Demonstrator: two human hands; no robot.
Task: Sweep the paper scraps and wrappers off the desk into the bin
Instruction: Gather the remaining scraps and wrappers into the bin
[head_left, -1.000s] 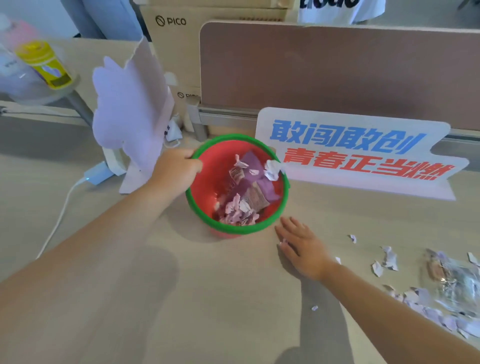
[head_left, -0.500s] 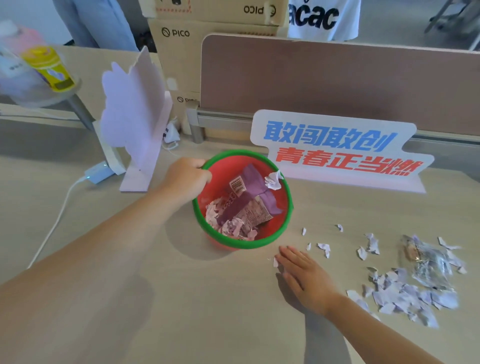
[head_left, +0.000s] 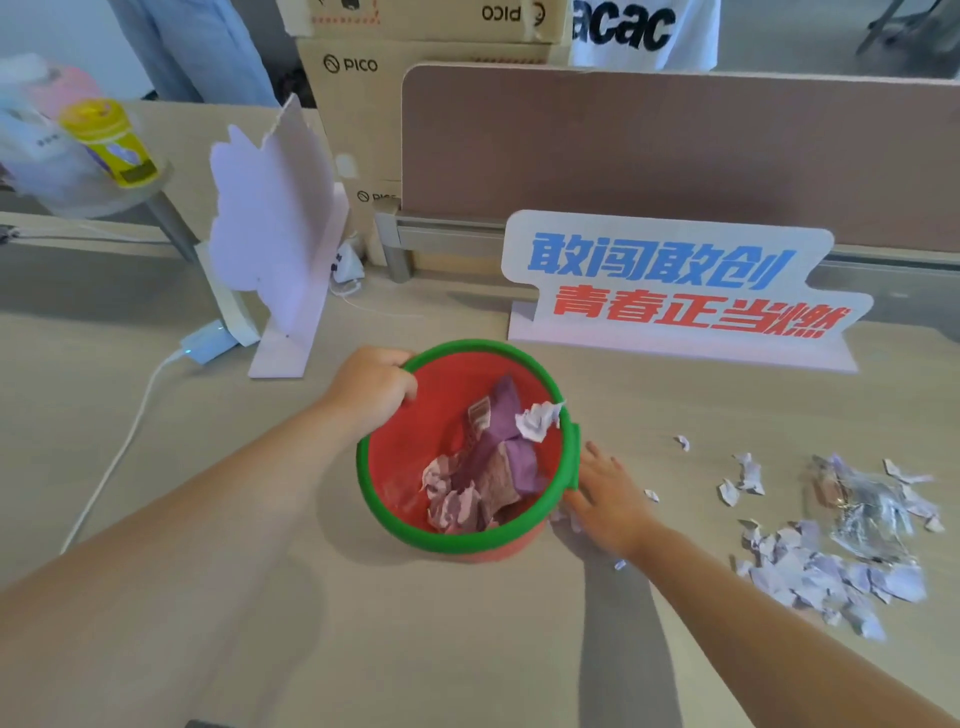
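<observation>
A red bin with a green rim (head_left: 395, 525) stands on the desk, tilted toward me, holding purple wrappers and torn paper. My left hand (head_left: 371, 387) grips the rim at its far left. My right hand (head_left: 605, 493) lies flat on the desk, fingers spread, touching the bin's right side, with a few small scraps by its fingers. To the right lies a pile of pale paper scraps (head_left: 826, 571). A crumpled clear wrapper (head_left: 862, 504) rests among them.
A white sign with blue and red characters (head_left: 675, 291) stands behind the bin. A pale purple card stand (head_left: 275, 234) and a white cable with plug (head_left: 202, 345) are at the left. A brown divider panel (head_left: 675, 150) closes the desk's back; people stand beyond.
The bin has moved toward me and to the right, and tilted, with my left hand on its rim. My right hand now touches the bin's right side.
</observation>
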